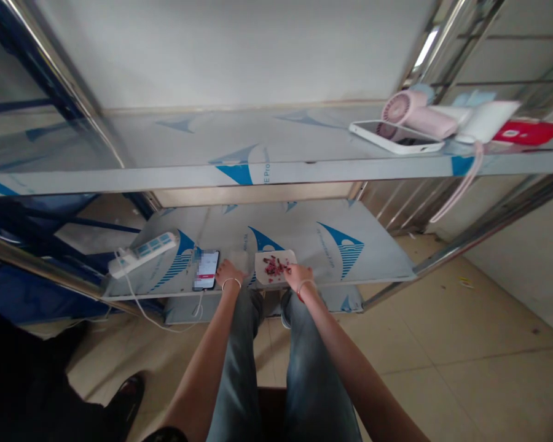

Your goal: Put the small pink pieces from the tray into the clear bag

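White tray with red pieces lies just left of the right hand, whose fingers bend nearly together; left hand curls beside the phone; what either holds, I cannot tell; picking through pieces seems in hand, calling for light pinch.

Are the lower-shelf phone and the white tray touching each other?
Apart: the head view shows a gap, with the left hand between phone and tray.

"E Pro" on upper shelf edge
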### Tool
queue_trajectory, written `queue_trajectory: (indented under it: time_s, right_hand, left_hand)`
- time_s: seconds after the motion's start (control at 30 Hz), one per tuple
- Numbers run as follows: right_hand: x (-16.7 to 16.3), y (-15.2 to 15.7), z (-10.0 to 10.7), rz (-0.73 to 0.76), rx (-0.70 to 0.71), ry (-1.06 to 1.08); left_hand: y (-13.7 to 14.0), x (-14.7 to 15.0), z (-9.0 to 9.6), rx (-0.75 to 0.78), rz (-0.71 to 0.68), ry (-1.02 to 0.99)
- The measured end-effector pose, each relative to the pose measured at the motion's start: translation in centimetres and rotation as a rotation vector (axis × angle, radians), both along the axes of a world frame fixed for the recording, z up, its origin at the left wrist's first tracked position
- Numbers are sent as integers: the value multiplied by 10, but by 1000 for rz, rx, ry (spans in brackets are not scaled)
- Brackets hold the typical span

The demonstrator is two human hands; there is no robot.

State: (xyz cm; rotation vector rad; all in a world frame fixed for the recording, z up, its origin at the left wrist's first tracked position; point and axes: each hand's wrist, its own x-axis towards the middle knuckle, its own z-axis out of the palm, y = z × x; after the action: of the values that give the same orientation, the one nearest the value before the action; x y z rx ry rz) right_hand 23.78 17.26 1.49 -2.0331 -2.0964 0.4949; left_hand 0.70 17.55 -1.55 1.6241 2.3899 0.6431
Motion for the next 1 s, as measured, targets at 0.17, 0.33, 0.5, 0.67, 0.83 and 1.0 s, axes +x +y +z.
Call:
queue_trajectory:
  time_s: [0.17, 0.33, 0.5, 0.67, 0.83, 1.0]
  right_hand:
    - [-26, 11, -13, 18, 138, 162]
    - [-46, 0, -28, 148, 253, 325]
    - [-56, -17, -30, 285, 397, 430]
    - [-66, -28, -29, 294, 325, 520]
    - [-74, -39, -29, 161, 195, 822]
    - [-71, -48, -31, 63, 121, 1188]
  left_hand:
    - [-3, 9, 17, -66, 143, 92]
    - [-10, 12, 24, 127, 62, -82]
    - [-35, 27, 17, 363, -68, -250]
    - [-64, 50, 17, 406, -118, -400]
    - [-78, 59, 26, 417, -185, -520]
    - [-82, 56, 23, 410, -187, -532]
